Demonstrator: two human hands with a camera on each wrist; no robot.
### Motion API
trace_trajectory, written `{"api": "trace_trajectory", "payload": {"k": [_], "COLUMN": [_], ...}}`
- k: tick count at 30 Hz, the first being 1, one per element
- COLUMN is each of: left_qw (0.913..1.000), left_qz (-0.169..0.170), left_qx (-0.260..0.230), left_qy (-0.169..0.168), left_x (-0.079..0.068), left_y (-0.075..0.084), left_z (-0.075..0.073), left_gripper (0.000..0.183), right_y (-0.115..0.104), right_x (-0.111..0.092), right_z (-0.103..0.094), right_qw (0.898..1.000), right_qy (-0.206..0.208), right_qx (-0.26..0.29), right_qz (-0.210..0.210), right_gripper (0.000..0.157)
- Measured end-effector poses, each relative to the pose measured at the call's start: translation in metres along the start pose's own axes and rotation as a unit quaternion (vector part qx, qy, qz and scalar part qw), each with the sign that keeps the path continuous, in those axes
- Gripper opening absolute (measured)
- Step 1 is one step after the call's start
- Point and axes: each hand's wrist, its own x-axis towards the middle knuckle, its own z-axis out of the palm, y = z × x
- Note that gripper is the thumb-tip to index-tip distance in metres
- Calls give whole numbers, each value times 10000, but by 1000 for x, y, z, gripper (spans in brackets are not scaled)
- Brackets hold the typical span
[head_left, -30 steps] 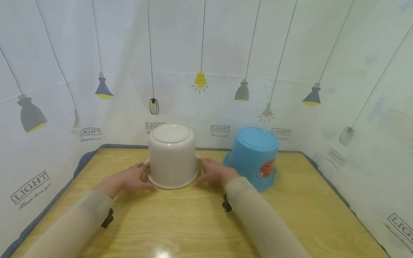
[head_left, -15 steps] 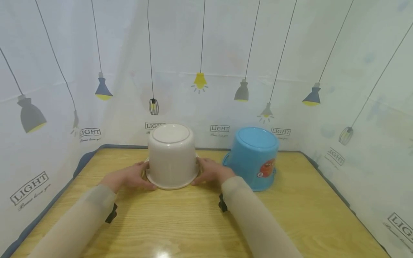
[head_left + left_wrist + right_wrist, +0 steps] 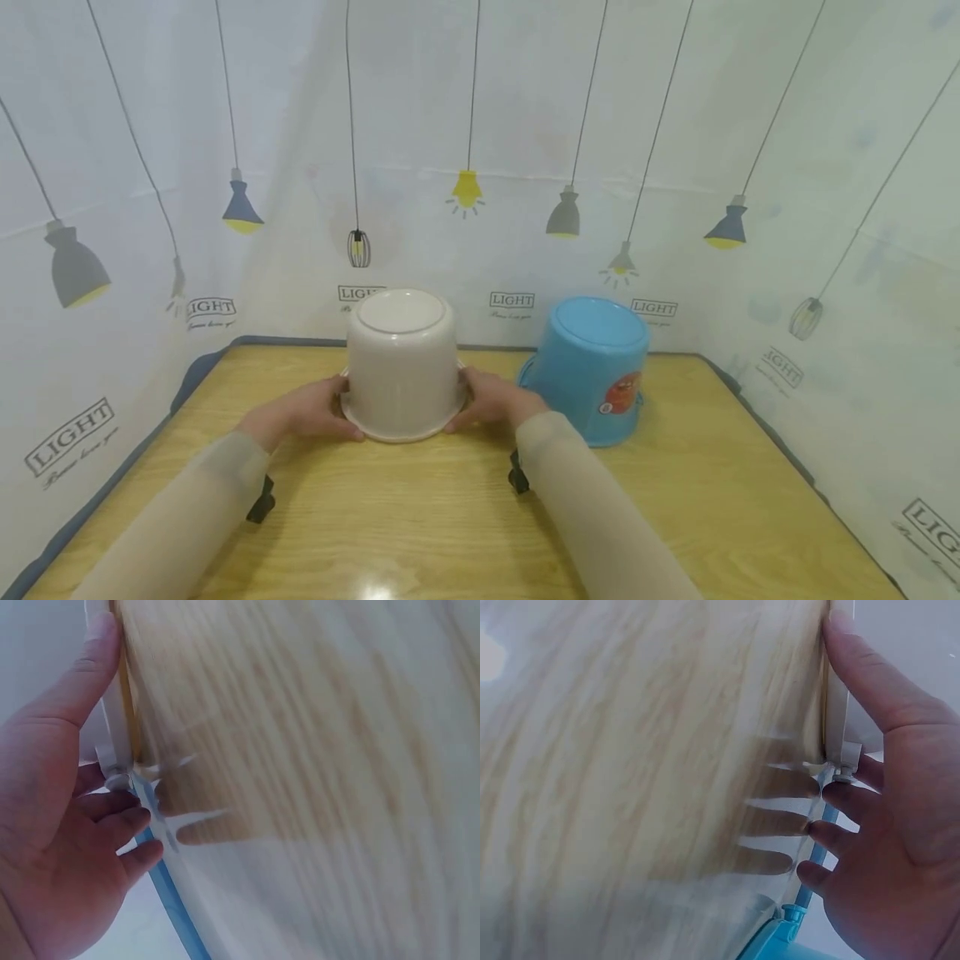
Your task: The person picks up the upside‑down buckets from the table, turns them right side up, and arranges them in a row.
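Hands (image 3: 306, 412) (image 3: 493, 400) half-curled round white bucket (image 3: 402, 371)

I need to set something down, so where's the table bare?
Bare: the wood-grain table between both beige sleeves, and right of the upturned round blue plastic bucket. Crowded: around the upturned round white bucket, left hand and right hand at its sides, the right between the buckets.

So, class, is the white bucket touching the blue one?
Apart. The head view shows tabletop and the right hand between the white bucket and blue bucket.
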Motion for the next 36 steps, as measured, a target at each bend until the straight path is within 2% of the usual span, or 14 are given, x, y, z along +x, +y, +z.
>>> {"api": "trace_trajectory", "payload": {"k": [9,14,18,24,28,36], "left_qw": [9990,9981,9957,9913,9895,9871], "left_qz": [-4,51,92,54,-12,82], "left_qx": [-171,-381,-786,-1194,-1329,-1439], "left_qy": [421,485,479,549,574,703], "left_x": [-4,-7,-10,-16,-19,-26], "left_y": [-7,-7,-6,-4,-2,-1], "left_z": [-7,-10,-11,-14,-16,-16], "left_gripper": [121,120,117,109,107,97], "right_y": [4,1,1,3,3,6], "right_x": [-2,-6,-9,-13,-16,-18], "right_z": [1,-3,-5,-7,-9,-11], "right_qw": [9972,9952,9951,9903,9888,9820], "right_qy": [40,63,93,138,238,327], "right_qx": [712,943,957,1338,1421,1744], "right_qz": [-243,-243,-220,-341,-386,-641], "right_gripper": [123,116,116,111,108,96]}}
